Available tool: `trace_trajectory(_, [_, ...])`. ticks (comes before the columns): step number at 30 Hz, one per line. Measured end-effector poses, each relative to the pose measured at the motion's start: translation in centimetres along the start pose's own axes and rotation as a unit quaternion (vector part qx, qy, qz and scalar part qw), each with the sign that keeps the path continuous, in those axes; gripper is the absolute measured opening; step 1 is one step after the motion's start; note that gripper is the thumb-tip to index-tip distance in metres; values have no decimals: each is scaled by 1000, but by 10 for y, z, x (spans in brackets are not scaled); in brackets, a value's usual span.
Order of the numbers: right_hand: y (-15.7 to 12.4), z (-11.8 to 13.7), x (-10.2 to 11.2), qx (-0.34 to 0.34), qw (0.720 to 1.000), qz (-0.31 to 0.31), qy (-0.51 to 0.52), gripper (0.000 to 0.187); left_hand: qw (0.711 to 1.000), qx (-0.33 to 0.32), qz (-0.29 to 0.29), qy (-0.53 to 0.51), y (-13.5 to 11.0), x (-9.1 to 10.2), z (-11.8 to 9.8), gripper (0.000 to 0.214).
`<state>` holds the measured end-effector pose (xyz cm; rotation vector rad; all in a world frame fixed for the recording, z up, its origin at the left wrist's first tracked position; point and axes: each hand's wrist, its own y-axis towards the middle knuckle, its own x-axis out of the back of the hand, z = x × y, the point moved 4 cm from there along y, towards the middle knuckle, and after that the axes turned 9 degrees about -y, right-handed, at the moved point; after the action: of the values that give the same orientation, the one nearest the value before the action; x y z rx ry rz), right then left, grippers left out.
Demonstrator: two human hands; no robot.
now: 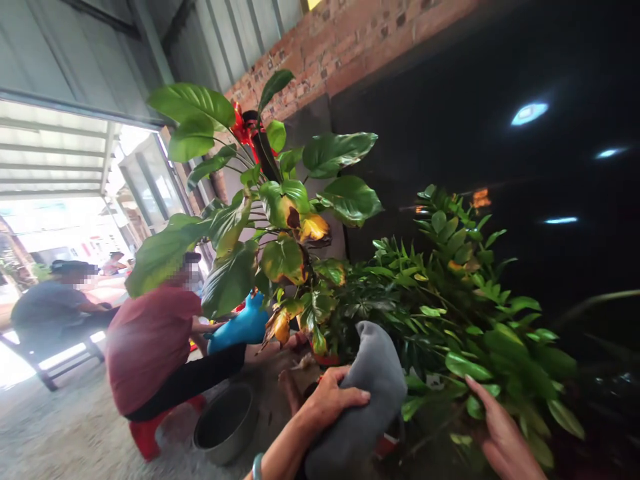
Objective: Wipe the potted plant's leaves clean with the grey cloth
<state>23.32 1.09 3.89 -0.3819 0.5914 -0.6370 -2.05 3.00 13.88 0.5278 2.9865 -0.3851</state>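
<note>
My left hand [333, 400] is closed around a soft grey stuffed piece [383, 373], with the thumb lying across its side. The piece looks plump and smooth, and its narrow end curves upward. My right hand [507, 433] is at the lower right, with a finger stretched out beside the green leaves of a bushy plant [467, 367]. Its fingertip is close to one shiny leaf; whether it touches cannot be seen. Nothing shows in that hand.
A tall potted plant [285, 200] with some yellowed leaves stands ahead. A person in a red shirt [155, 333] sits on a red stool [147, 437], holding a blue stuffed piece [243, 327]. A dark basin [225, 423] stands on the floor. Another person [50, 307] sits farther left.
</note>
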Motion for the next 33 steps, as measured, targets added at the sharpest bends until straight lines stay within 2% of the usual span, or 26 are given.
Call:
trace_trajectory(3, [-4,4,-1,4,1000,3,-8,48,997,-47,43,-35,-1,-12,-32,46])
trace_trajectory(5, [-6,5,-3,-4,1000,2,-7,48,992,-107,25,-59,9,-17,-56,49])
trace_trajectory(7, [-7,5,-4,-11,1000,2,-2,49,986,-148,-14,-75,23,-19,-67,48])
trace_trajectory(8, [-7,5,-4,-10,1000,1,0,49,986,-150,-32,-72,30,-19,-65,46])
trace_trajectory(10, [-5,4,-3,6,1000,-1,6,48,993,-106,-41,-20,39,-20,-48,40])
trace_trajectory(12, [-4,4,-2,20,1000,0,11,44,996,-22,3,82,37,-21,-23,32])
trace_trajectory(14, [-3,3,0,23,1000,4,11,42,984,43,70,155,27,-23,-7,29])
trace_trajectory(15, [-3,4,0,23,1000,6,12,42,981,53,96,162,21,-25,-6,30])
trace_trajectory(17, [-5,5,0,22,1000,7,16,44,986,32,114,117,15,-29,-18,36])
trace_trajectory(20, [-7,6,-1,10,1000,12,17,47,995,-51,81,-3,26,-35,-51,46])
trace_trajectory(22, [-7,6,-2,5,1000,21,13,47,993,-97,40,-63,41,-36,-63,51])
trace_trajectory(24, [-6,5,-2,10,999,33,6,45,991,-107,-8,-76,53,-34,-57,51])
trace_trajectory(26, [-4,3,-1,17,999,43,-6,43,996,-73,-33,-37,56,-31,-37,45])
trace_trajectory(28, [-1,1,2,18,999,41,-18,40,1000,-8,-5,26,47,-29,-16,40])
trace_trajectory(30, [2,-1,4,17,999,41,-23,38,995,47,61,67,30,-32,-6,36])
trace_trajectory(33, [4,-2,3,21,999,43,-19,35,988,42,134,71,16,-42,-24,38])
